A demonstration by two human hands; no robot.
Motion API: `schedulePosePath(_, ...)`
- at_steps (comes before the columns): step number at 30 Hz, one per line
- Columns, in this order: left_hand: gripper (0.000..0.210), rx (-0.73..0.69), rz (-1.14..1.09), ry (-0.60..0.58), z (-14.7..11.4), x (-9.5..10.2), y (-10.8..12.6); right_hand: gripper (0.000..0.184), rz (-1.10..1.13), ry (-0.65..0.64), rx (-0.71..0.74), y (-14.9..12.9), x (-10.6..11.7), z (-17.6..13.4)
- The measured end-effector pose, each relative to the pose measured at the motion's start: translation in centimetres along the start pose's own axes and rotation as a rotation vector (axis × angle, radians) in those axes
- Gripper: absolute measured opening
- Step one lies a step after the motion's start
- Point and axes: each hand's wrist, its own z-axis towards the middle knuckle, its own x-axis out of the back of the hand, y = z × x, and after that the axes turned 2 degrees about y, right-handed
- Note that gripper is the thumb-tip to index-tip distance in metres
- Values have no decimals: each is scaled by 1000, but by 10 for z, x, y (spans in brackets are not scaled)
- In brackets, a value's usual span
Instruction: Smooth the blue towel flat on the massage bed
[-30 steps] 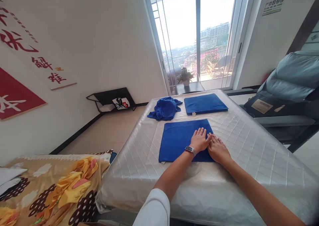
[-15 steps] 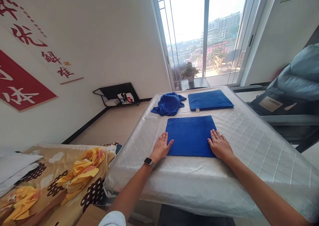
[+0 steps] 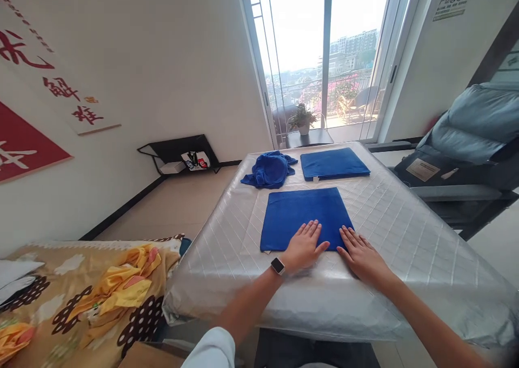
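A flat blue cloth (image 3: 300,208) lies in front of me on the silver quilted table cover (image 3: 397,233). My left hand (image 3: 305,245) rests flat on its near edge, right of the middle, with fingers stretched out. At the cloth's near right corner lies my right hand (image 3: 360,252), palm down and fingers extended, its fingertips on the edge. Farther back sits a neatly folded blue cloth (image 3: 334,162) with a small white tag. To its left is a crumpled blue cloth (image 3: 271,169).
On the left, a patterned brown sheet (image 3: 67,292) bears yellow cloths (image 3: 121,281). A grey recliner (image 3: 466,135) stands at the right. Beyond the table, a potted plant (image 3: 302,120) stands by the glass door. A cardboard box (image 3: 152,354) sits low in front.
My left hand has moved right across the cloth, from its left edge toward my right hand. My right hand has shifted down to the near right corner. A person's arm at the left has gone from view.
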Motion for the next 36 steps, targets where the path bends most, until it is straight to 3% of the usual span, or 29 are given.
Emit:
schedulePosePath(4,71,-107,-36,35,36,-16,37,64,-9,29,26,4,-6,0)
schedulePosePath(7,72,-92,-47,17,39,-21,33,64,-20,28,26,3,-3,0)
schedulePosePath(11,72,3,-62,-26,9,-13,-6,69,-27,-22,-10,0,3,-1)
schedulePosePath(16,70,310,-6,-110,-54,7,-70,71,-16,-25,-28,0,4,0)
schedulePosePath(19,74,414,25,-125,-84,10,-89,71,-2,-14,-28,1,2,0)
schedulePosePath(24,78,463,68,-26,-102,1,-87,72,22,-35,-32,0,7,-1)
schedulePosePath(36,73,480,-32,94,-102,7,-80,76,61,-148,-29,3,25,-1)
